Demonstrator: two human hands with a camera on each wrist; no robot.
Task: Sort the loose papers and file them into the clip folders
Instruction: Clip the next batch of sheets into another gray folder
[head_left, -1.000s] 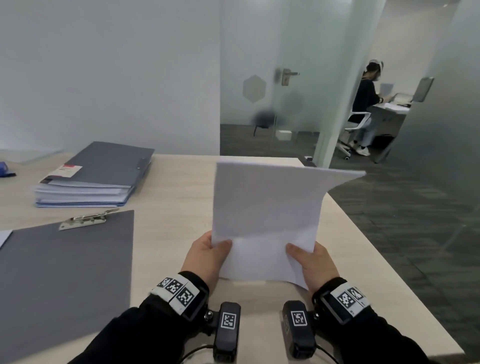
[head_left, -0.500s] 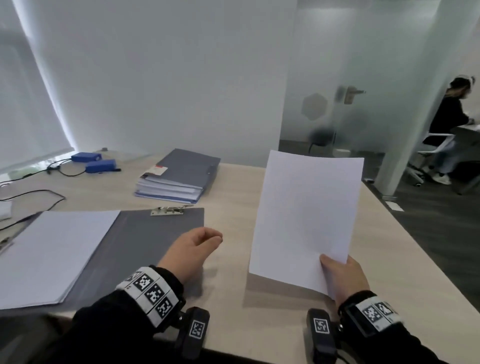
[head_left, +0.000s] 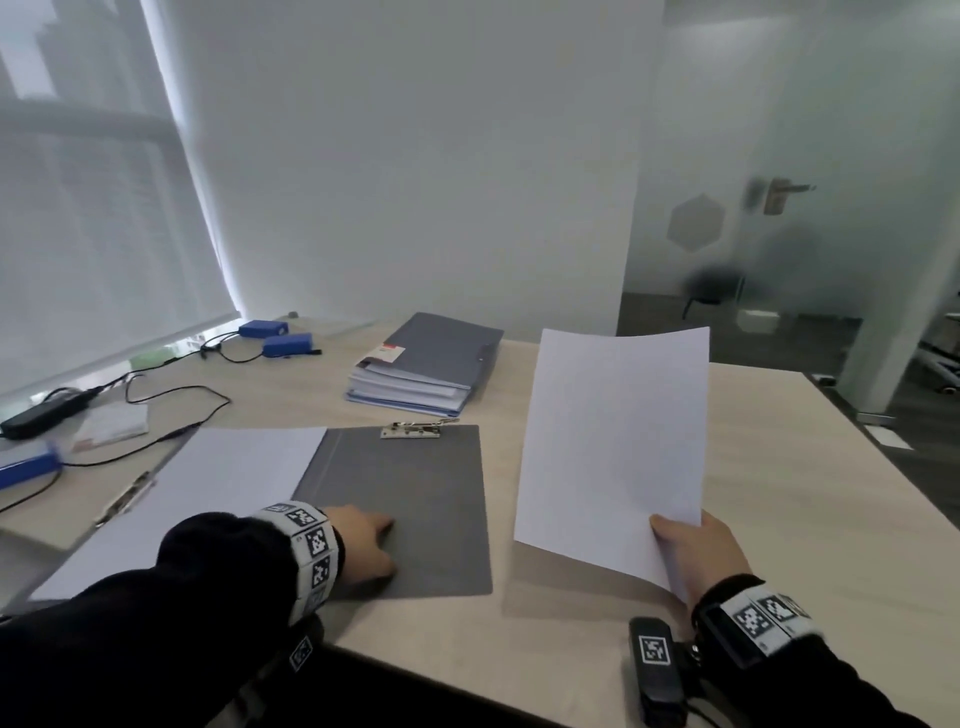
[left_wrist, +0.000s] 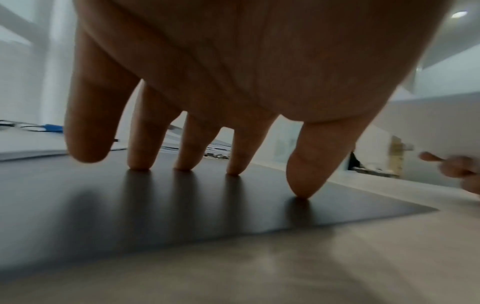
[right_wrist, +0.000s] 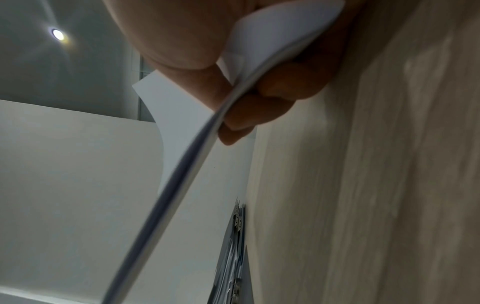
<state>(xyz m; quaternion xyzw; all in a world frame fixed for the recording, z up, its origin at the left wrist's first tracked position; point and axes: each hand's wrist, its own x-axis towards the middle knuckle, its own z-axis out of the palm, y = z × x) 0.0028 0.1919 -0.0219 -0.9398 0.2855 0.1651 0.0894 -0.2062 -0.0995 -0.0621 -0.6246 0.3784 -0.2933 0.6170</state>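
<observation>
A grey clip folder lies open on the wooden desk, its metal clip at the far edge and white sheets on its left half. My left hand rests on the folder's bare right half, straight fingertips touching the grey surface. My right hand pinches the lower right corner of a thin stack of white papers held upright above the desk; in the right wrist view thumb and fingers clamp the papers.
A closed grey folder stuffed with papers lies at the back of the desk. Blue boxes, black cables and a power adapter occupy the far left. The desk's right edge borders a dark carpeted floor.
My left hand let go of the papers and moved left, down onto the open folder. The right hand alone holds the papers upright. The head view swung left.
</observation>
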